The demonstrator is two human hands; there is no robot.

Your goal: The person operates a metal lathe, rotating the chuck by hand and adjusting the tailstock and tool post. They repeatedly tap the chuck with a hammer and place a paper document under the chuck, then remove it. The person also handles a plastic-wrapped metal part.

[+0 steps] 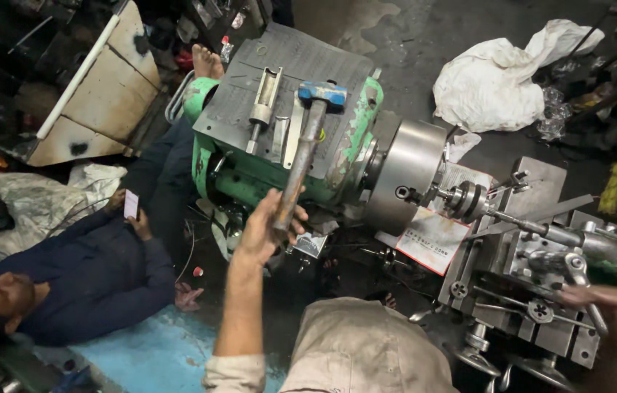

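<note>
The green lathe is filling the middle of the view, its flat headstock top carrying loose tools and its big steel chuck sitting well to the right of the left hand's fingers. Beyond the chuck, the tool post and carriage are lying under the right hand.

The left hand is closing its fingers around the lower end of the hammer handle. The hammer is running up and away from those fingers, its blue head resting on the headstock top. A steel cylinder tool and a flat bar are lying just left of the handle, above the fingers.

The right hand is blurring at the frame's right edge, near the carriage handle; I cannot tell whether its fingers are gripping it or only reaching.

A small workpiece is sitting in the chuck's centre, well right of the left fingers and up-left of the right ones.

My read: this is the pick-up step, hammer being taken in hand while the carriage is being tended. The next move is calling for a clean lift clear of the loose tools beside the handle.

Off to the left, another person is lying on the floor, looking at a phone. A white cloth is bunching up far above.
</note>
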